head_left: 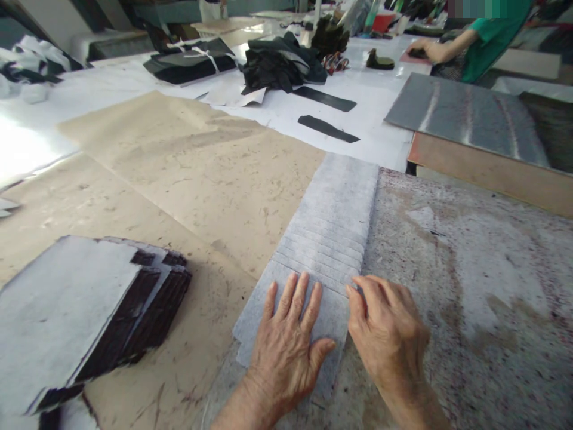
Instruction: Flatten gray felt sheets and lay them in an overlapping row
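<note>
Worktable point(501, 263), pale strips point(320, 254) under left grip point(286, 346)

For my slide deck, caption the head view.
Left hand flat on overlapping pale sheets, right hand at their edge.

At lower centre, two bare hands: one left hand point(284, 346), one right hand point(391, 328). At centre, one row of overlapping pale grey fabric pieces point(342, 197), too close-set to count. At lower left, one thick stack of white-and-dark-brown cut pieces point(67, 298). At upper centre, two flat black strips point(329, 128) and one black cloth heap point(280, 63). At upper left, one tied dark bundle point(188, 63). At upper right, one co-worker's green sleeve point(501, 42).
</note>
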Available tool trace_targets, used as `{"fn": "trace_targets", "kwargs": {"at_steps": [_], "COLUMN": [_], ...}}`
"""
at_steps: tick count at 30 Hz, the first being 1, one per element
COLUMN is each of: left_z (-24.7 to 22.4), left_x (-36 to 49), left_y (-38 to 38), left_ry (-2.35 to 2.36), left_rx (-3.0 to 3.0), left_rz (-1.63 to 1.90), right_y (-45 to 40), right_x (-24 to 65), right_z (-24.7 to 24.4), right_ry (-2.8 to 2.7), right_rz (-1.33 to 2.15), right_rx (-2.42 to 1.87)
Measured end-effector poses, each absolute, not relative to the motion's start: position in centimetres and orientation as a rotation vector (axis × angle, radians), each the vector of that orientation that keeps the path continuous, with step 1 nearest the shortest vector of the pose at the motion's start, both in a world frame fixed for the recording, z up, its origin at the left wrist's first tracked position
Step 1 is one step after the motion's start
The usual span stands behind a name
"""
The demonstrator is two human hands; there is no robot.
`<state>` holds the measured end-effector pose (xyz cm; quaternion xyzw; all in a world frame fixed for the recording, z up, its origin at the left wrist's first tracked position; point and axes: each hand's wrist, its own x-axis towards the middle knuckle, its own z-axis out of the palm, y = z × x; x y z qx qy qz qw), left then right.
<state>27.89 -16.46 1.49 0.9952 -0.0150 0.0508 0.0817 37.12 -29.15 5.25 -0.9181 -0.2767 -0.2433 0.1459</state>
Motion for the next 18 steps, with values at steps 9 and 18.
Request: {"fn": "trace_targets", "kwargs": {"at_steps": [9, 18], "left_z": [1.2, 3.0], "left_x": [27.9, 29.6], "left_y": [-16.6, -14.4], "left_ry": [-0.038, -0.011], "left_rx": [2.942, 2.832], "left_rz": [0.219, 0.369], "right_y": [-28.9, -29.5], "right_x": [37.6, 37.4], "right_z": [2.6, 1.8], "right_ry": [-1.143, -1.129], "right_rz": [-0.574, -0.552], "right_rx": [-2.448, -2.427]}}
